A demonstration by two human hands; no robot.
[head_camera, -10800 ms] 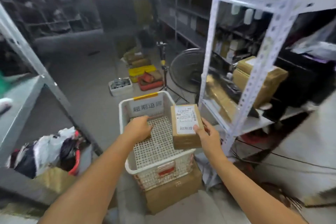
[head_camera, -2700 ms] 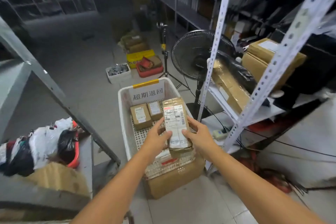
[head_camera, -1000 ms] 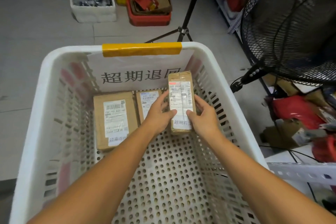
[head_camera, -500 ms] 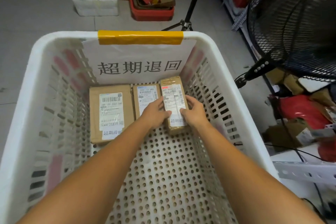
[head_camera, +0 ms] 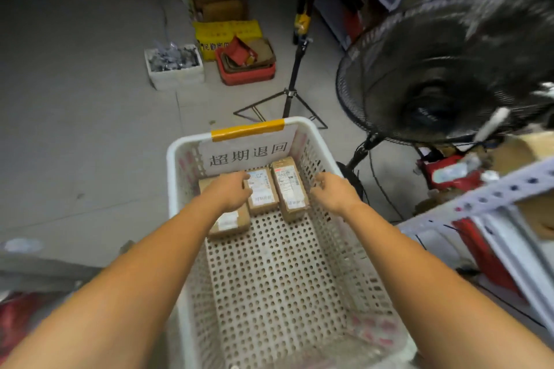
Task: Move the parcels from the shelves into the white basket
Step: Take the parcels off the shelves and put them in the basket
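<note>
The parcels [head_camera: 289,186] at the basket [head_camera: 278,278]'s 12 o'clock end look light, stiff cardboard, best gripped across the long sides. The left hand [head_camera: 230,192] and right hand [head_camera: 333,192] curl loosely, empty.

1. White perforated plastic basket [head_camera: 171,177] on grey floor; paper sign with black characters [head_camera: 248,154] on far wall under yellow tape strip [head_camera: 247,130].
2. Three brown cardboard parcels with white labels, flat in a row at far end: left parcel [head_camera: 229,223], middle parcel [head_camera: 260,192], right parcel [head_camera: 290,189].
3. Left hand [head_camera: 229,192] over left parcel, fingers loosely curled, holding nothing.
4. Right hand [head_camera: 332,192] just beside right parcel, loosely curled, holding nothing.
5. Black floor fan [head_camera: 449,69] right of basket; black tripod stand [head_camera: 295,69], white foam box [head_camera: 177,78], red plastic tray [head_camera: 245,76] beyond.
</note>
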